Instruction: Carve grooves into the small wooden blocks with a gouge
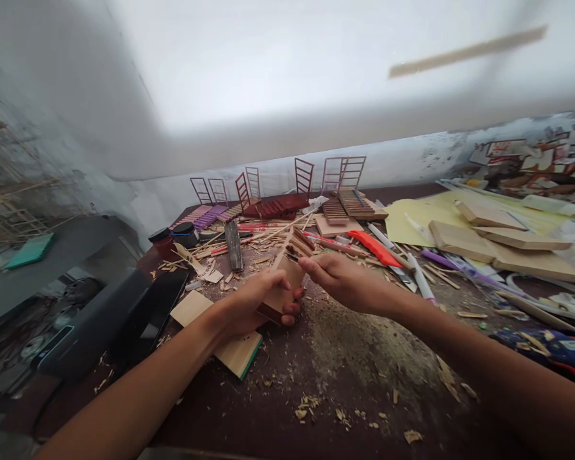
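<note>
My left hand [253, 294] is wrapped round a small pale wooden piece [287, 271] with dark brown strips along its upper end and lower edge. My right hand [335, 278] pinches a thin, slender tool [292, 258], its tip close to the brown strips; most of it is hidden by the fingers, and its kind cannot be made out. Under my left forearm lies a flat wooden board [239, 354] with a green edge. A dark grey, worn bar [234, 246] rests just beyond my left hand.
Small slatted model chairs [304, 176] stand along the back. An orange-red cutter [376, 248] lies beyond my right hand. Wood blocks [460, 239] sit on yellow paper [407, 214] at right. Two dark jars [186, 235] and a black phone-like slab [148, 313] are at left. Shavings litter the table [345, 409].
</note>
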The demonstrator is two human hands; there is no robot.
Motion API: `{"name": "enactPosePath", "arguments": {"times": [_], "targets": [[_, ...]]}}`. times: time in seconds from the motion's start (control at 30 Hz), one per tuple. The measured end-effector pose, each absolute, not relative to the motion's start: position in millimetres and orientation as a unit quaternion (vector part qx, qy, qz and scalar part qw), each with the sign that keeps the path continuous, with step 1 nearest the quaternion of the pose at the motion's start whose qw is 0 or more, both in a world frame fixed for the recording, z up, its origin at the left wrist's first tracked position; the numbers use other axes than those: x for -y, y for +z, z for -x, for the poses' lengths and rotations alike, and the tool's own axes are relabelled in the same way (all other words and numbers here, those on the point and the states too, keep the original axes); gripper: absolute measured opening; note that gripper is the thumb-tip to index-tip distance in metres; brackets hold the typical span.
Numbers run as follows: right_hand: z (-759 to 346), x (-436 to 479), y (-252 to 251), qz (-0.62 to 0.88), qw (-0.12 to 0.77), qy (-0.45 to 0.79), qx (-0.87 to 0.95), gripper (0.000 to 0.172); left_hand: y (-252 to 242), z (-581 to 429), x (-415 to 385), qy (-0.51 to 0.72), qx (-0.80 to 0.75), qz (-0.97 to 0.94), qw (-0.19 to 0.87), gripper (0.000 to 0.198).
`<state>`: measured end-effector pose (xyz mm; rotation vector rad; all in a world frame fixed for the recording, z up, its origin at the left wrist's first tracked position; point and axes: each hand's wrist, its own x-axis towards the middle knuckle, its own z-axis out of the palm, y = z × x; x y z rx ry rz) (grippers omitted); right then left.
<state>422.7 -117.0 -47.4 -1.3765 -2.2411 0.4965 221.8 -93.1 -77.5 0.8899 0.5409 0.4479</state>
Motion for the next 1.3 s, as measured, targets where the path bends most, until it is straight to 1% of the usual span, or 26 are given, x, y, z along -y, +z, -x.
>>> {"name": "enactPosePath", "arguments": {"times": [0.13,0.2,0.27,0.37,0.5,0.63,0.7,0.77,0.83,0.93,1.0,1.13,1.3], "targets": [[-415,123,-51,0.513,0.198,0.292,0.782,0.071,-78,-221,92,0.217,-0.251,-0.425,0.842,0.017],[-410,126,-51,0.534,0.190,0.312,0.763,0.073,-78,-221,92,0.217,-0.250,-0.426,0.842,0.016],[-407,127,-51,0.542,0.190,0.302,0.761,0.071,-77,-221,91,0.218,-0.251,-0.423,0.843,0.015],[-407,124,-50,0.548,0.202,0.226,0.779,0.063,-77,-221,91,0.220,-0.254,-0.416,0.845,0.016],[-415,123,-50,0.601,0.201,0.074,0.770,0.051,-76,-221,91,0.209,-0.255,-0.403,0.854,0.020],[-420,123,-48,0.602,0.123,-0.127,0.779,0.054,-75,-220,90,0.201,-0.254,-0.398,0.858,0.021],[-421,123,-47,0.587,0.105,-0.179,0.782,0.053,-74,-221,90,0.202,-0.256,-0.402,0.856,0.024],[-422,122,-47,0.580,0.113,-0.199,0.782,0.049,-74,-221,90,0.201,-0.258,-0.406,0.853,0.026],[-425,119,-47,0.567,0.141,-0.189,0.790,0.046,-74,-222,90,0.197,-0.260,-0.408,0.853,0.025],[-431,115,-49,0.521,0.198,-0.121,0.822,0.041,-73,-221,89,0.200,-0.263,-0.407,0.852,0.023],[-434,113,-49,0.500,0.217,-0.079,0.835,0.040,-73,-221,90,0.199,-0.263,-0.408,0.851,0.022],[-440,110,-46,0.493,0.212,-0.040,0.843,0.042,-73,-222,90,0.188,-0.256,-0.412,0.854,0.021],[-445,107,-41,0.486,0.219,0.093,0.841,0.043,-72,-222,89,0.155,-0.255,-0.408,0.863,0.023]]}}
